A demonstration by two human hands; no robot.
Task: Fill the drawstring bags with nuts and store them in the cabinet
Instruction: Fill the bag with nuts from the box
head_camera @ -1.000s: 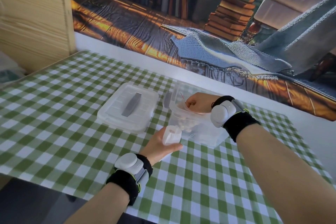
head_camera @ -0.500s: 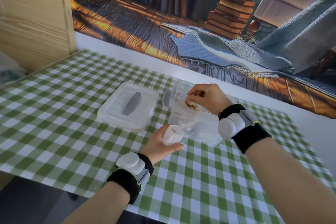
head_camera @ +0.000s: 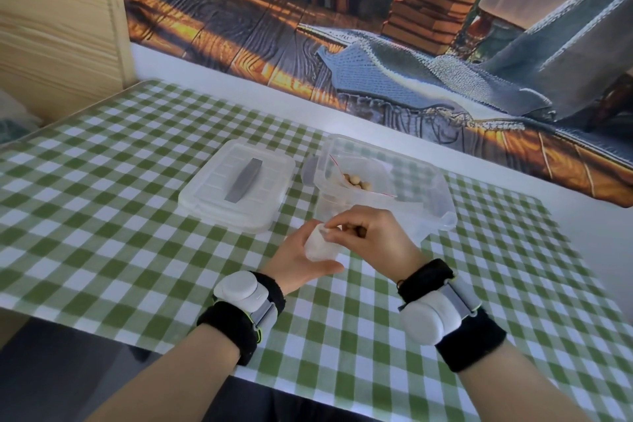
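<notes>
Centrally, on the green-checked desk [head_camera: 102, 216]: one clear plastic container [head_camera: 435, 188], open, holding one clear zip pouch [head_camera: 373, 178] with roughly six pale nuts [head_camera: 356, 184] visible. One lid [head_camera: 219, 195] lies flat just left of it, grey handle up. One white drawstring bag [head_camera: 318, 245] is held above the desk, just in front of the container, gripped round its body by the left hand [head_camera: 294, 260]. Its long axis is near upright, mouth up, tilted toward the right hand [head_camera: 373, 240], whose curled fingers pinch the rim, one brown nut [head_camera: 359, 233] among them. Wooden cabinet [head_camera: 51, 27] far left.
</notes>
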